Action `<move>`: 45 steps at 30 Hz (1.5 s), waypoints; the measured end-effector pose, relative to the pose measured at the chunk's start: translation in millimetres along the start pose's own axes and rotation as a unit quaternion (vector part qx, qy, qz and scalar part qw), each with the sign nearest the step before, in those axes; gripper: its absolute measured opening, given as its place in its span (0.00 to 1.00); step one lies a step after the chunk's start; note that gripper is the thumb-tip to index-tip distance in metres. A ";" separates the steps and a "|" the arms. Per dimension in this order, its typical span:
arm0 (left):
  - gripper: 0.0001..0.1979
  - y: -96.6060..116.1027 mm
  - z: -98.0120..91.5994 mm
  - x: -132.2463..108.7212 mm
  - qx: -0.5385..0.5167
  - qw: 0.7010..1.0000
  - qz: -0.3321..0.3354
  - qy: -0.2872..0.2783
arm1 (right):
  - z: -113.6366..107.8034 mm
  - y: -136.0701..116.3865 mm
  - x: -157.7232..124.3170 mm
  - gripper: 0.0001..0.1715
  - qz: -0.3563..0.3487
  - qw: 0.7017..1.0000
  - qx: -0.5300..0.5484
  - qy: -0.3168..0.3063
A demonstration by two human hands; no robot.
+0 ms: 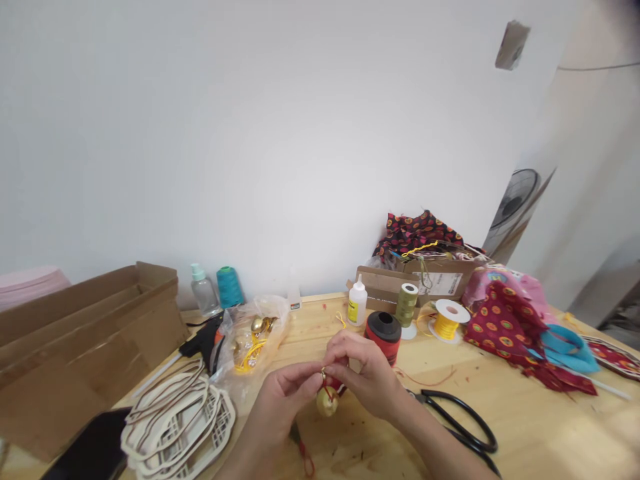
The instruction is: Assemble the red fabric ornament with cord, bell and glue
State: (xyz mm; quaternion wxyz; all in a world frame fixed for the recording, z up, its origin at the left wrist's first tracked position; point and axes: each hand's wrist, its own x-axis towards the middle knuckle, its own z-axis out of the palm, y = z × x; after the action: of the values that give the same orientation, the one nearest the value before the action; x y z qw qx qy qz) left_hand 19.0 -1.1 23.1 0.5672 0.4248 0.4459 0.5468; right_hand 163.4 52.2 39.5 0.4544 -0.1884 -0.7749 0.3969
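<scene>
My left hand [290,393] and my right hand [364,375] meet over the table, fingertips pinched together on a small gold-coloured metal fitting [323,375]. Its exact kind is too small to make out. Just below it hangs a round, pale gold bell-like ball [327,402] with red cord across its top. Something dark red shows partly behind the fingers of the right hand. On the table below my left hand lies a red cord loop [308,463] with a dark green end. Black-handled scissors [463,417] rest beside my right forearm.
A spool of red cord [383,333], a glue bottle [357,301] and a yellow cord spool [447,320] stand behind my hands. Leftward are a plastic bag of gold bells [260,330], stacked wooden frames [175,427] and a cardboard box [100,347]. Patterned red fabric [510,327] lies right.
</scene>
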 end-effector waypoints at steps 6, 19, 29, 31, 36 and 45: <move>0.10 -2.6 -0.5 0.5 -0.014 0.999 -0.016 0.030 | -0.4 -1.6 0.7 0.05 0.045 0.998 0.048 -0.005; 0.09 1.6 3.5 -0.1 0.025 0.997 0.020 0.068 | 1.4 -1.1 -0.6 0.11 0.095 0.989 0.109 -0.023; 0.11 0.9 4.3 -0.1 -0.033 0.999 0.002 0.037 | 4.9 4.5 -2.3 0.10 0.096 0.988 0.120 -0.007; 0.11 1.5 4.7 -0.4 -0.024 0.999 0.005 0.031 | 4.3 3.4 -2.2 0.10 0.073 0.993 0.093 -0.011; 0.09 1.2 4.8 -0.9 -0.034 0.999 0.012 0.029 | 2.9 0.5 -2.6 0.10 -0.005 1.000 0.017 0.005; 0.10 2.6 -0.3 -1.1 0.098 0.992 0.071 -0.029 | 3.0 -1.5 -2.7 0.09 0.025 0.999 0.037 0.020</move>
State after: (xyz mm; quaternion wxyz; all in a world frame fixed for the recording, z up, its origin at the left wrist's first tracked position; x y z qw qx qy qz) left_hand 18.0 -2.1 25.6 0.4952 0.5248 0.4491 0.5269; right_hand 162.3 48.2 38.4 0.4660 -0.1989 -0.7458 0.4326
